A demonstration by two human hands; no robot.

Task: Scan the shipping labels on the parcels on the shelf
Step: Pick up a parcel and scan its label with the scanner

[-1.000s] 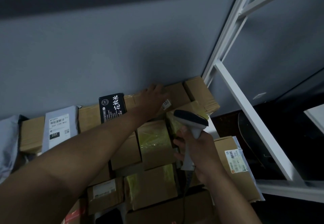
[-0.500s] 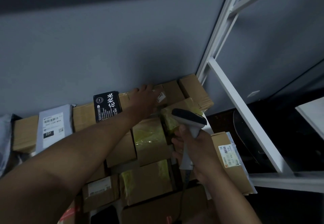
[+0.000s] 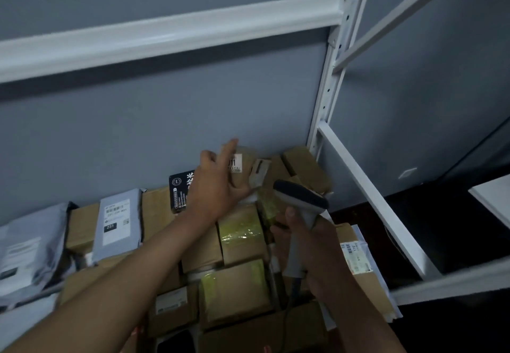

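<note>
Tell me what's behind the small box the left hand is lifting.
Behind the small box in the left hand only the grey wall shows; the hand covers its left half and the black parcel partly.

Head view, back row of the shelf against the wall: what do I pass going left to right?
Grey mailer marked 231 → black printed box → left hand holding up a small brown parcel → barcode scanner in the right hand → white shelf upright.
</note>
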